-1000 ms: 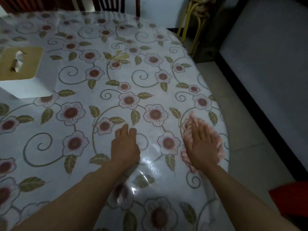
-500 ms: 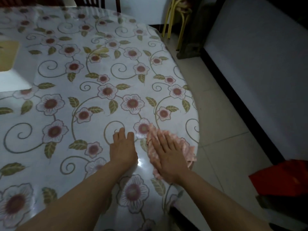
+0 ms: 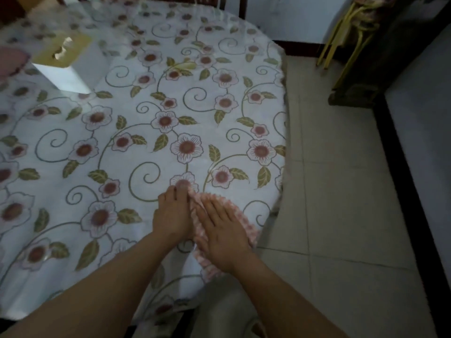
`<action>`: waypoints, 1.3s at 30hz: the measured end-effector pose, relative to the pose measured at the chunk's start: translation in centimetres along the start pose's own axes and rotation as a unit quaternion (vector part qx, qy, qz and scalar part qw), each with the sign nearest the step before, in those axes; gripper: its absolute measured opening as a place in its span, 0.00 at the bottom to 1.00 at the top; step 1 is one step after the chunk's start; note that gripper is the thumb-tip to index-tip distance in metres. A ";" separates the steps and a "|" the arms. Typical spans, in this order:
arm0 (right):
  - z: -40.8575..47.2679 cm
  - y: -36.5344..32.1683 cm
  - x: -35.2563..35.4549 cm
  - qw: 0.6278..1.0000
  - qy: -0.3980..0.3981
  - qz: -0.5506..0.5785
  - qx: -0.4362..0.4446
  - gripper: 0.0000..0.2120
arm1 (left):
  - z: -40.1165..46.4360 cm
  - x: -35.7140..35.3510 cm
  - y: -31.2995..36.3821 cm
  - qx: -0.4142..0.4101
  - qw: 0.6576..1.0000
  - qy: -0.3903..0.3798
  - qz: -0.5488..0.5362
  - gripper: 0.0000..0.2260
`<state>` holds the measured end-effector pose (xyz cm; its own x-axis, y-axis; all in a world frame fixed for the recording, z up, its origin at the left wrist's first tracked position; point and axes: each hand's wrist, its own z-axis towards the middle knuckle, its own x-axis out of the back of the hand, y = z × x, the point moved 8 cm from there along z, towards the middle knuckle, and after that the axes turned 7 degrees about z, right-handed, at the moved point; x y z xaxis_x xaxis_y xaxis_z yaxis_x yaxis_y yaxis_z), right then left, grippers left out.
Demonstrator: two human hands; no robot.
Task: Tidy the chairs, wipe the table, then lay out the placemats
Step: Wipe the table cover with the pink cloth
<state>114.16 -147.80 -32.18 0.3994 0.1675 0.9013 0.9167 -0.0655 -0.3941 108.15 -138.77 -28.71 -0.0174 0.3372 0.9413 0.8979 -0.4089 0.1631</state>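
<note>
The right hand (image 3: 223, 231) lies flat on a pink cloth (image 3: 240, 217), fingers straight and together, pressing it onto the table (image 3: 146, 113) near the edge at about 5 o'clock of the tabletop. The cloth is directly under the palm, showing past the fingertips at 12 o'clock and along the hand's outer side toward 3 o'clock; its long axis runs roughly from 11 to 5 o'clock, in line with the forearm. The left hand (image 3: 172, 217) rests palm-down on the bare floral tablecloth just beside the cloth at its 9 o'clock side, fingers straight and close together, touching or nearly touching the cloth's edge (the blur leaves that unclear). Neither grip is curled round anything.

This looks like the wiping step. The unwiped-looking expanse stretches away toward 10 to 12 o'clock from the cloth, so the right hand, already on it, is the one placed to carry it there, and the left hand sits in the path of any sweep toward 9 o'clock.

Farther off at about 10 o'clock stands a white tissue box (image 3: 67, 65) with a yellowish top, the one obstacle on that side. A dark chair back (image 3: 241, 7) shows beyond the far rim at 12 o'clock. No placemats are in view.
</note>
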 end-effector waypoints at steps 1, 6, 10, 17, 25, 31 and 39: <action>0.1 0.5 0.2 1.000 -0.004 -0.002 0.011 0.31 | 0.0 -0.1 0.6 0.002 1.000 0.004 0.006 0.28; 1.7 4.7 2.4 1.000 0.013 -0.007 0.028 0.32 | 1.3 -0.2 0.9 0.036 0.999 0.015 0.026 0.24; 4.6 12.1 6.7 0.999 0.049 -0.007 -0.021 0.32 | 4.1 0.1 0.6 0.062 0.997 0.031 0.018 0.21; 12.5 23.0 11.3 0.989 0.061 -0.048 -0.127 0.32 | 13.4 2.9 2.4 0.088 0.991 0.096 -0.022 0.19; 19.9 18.4 12.0 0.994 0.104 -0.030 -0.028 0.28 | 20.8 5.7 2.3 0.147 0.985 0.084 -0.020 0.21; 24.6 16.4 11.3 0.951 -0.039 -0.097 0.292 0.26 | 24.3 6.9 1.3 0.237 0.967 0.089 -0.045 0.18; 32.8 17.4 14.5 0.967 -0.011 -0.040 0.252 0.30 | 24.6 7.5 -1.2 0.375 0.906 0.149 -0.130 0.19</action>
<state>135.67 -114.21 -31.86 0.3221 0.1726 0.9308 0.8224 0.4359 -0.3654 117.73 -114.91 -29.15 -0.2896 0.0497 0.9559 0.8905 0.3801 0.2500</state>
